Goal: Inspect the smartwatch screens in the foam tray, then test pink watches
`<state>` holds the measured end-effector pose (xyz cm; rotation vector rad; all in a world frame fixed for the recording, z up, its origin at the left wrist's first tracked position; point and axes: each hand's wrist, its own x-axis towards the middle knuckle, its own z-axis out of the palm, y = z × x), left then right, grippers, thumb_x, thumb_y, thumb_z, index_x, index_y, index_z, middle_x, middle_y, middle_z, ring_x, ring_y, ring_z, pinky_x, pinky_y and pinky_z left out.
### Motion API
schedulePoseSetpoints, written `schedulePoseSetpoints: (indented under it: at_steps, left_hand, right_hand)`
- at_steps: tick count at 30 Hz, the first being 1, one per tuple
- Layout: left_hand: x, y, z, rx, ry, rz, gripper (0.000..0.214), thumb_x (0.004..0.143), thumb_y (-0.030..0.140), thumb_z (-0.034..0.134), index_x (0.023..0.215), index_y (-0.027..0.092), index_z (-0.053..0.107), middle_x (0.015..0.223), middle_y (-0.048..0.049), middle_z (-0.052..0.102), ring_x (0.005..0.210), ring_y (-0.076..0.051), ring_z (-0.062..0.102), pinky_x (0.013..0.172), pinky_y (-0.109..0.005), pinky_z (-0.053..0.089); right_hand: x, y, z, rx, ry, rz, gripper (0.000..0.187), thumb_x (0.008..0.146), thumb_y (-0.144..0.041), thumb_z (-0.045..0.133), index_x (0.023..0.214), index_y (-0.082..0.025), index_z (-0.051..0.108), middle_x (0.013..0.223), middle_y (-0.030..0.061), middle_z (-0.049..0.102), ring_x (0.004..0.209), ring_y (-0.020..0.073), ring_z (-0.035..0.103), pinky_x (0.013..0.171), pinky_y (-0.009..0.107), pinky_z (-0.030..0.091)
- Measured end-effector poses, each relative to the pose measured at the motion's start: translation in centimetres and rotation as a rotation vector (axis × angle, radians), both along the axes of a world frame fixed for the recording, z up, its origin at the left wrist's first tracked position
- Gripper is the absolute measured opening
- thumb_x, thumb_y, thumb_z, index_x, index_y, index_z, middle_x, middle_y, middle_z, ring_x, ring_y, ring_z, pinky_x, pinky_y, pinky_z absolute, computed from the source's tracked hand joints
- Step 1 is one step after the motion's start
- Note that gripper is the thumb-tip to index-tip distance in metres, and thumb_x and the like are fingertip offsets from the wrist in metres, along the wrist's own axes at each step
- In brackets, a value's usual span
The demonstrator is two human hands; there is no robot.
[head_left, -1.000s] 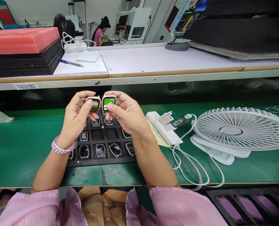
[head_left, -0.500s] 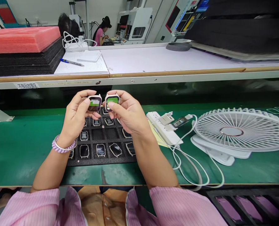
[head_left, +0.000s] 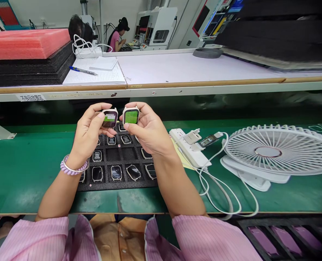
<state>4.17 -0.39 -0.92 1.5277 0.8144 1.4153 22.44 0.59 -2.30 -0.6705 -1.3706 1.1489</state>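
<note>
My left hand (head_left: 89,129) is closed around a smartwatch body (head_left: 110,119) without a strap; its lit screen shows a green band and pale text boxes. Close beside it, my right hand (head_left: 148,130) grips a second smartwatch body (head_left: 131,116), whose screen is mostly green. The right thumb rests at that screen's lower edge. Both watches are held above a black foam tray (head_left: 110,185) on the bench. Several more watch bodies (head_left: 116,173) lie in its compartments, some screens dark, some showing white text. Two middle compartments hold no watch. My hands and forearms hide parts of the tray.
To the right are a white power strip (head_left: 191,154) with plugs and cables, and a white fan (head_left: 279,150). A raised shelf (head_left: 161,69) holds red foam (head_left: 27,43), a pen (head_left: 82,71) and paper. A person in pink (head_left: 117,38) sits beyond.
My right thumb has slid down from the middle of the right watch's screen to its lower edge, uncovering more green. The left hand and its watch have barely moved.
</note>
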Motion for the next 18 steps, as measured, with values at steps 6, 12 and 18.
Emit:
schedulePoseSetpoints:
  at_steps: [6,12,18]
  left_hand:
    - [-0.06,0.09,-0.10,0.005,0.007,0.006,0.026,0.098,0.042,0.060,0.117,0.024,0.064,0.102,-0.0028,0.072,0.065,-0.013,0.073,0.060,-0.025,0.065]
    - [-0.05,0.11,-0.08,0.003,0.001,0.007,0.025,0.098,0.040,0.060,0.117,0.024,0.065,0.102,-0.0028,0.073,0.065,-0.013,0.073,0.060,-0.026,0.065]
    - [-0.02,0.16,-0.09,0.008,0.038,0.006,0.028,0.096,0.046,0.066,0.112,0.023,0.064,0.097,-0.0016,0.073,0.062,-0.012,0.071,0.057,-0.022,0.063]
  right_hand:
    - [0.04,-0.10,0.19,-0.008,0.007,0.013,0.049,0.072,-0.023,0.078,0.116,-0.025,0.058,0.108,0.0027,0.064,0.112,0.0224,0.064,0.087,0.030,0.058]
    - [0.05,-0.29,0.46,-0.038,0.019,0.016,0.051,0.073,-0.032,0.087,0.114,-0.025,0.059,0.105,0.0033,0.066,0.099,0.0206,0.065,0.069,0.026,0.056]
    - [0.15,0.03,0.39,-0.054,0.045,0.021,0.053,0.077,-0.055,0.090,0.107,-0.024,0.060,0.092,0.0016,0.067,0.064,0.0114,0.054,0.050,0.022,0.045]
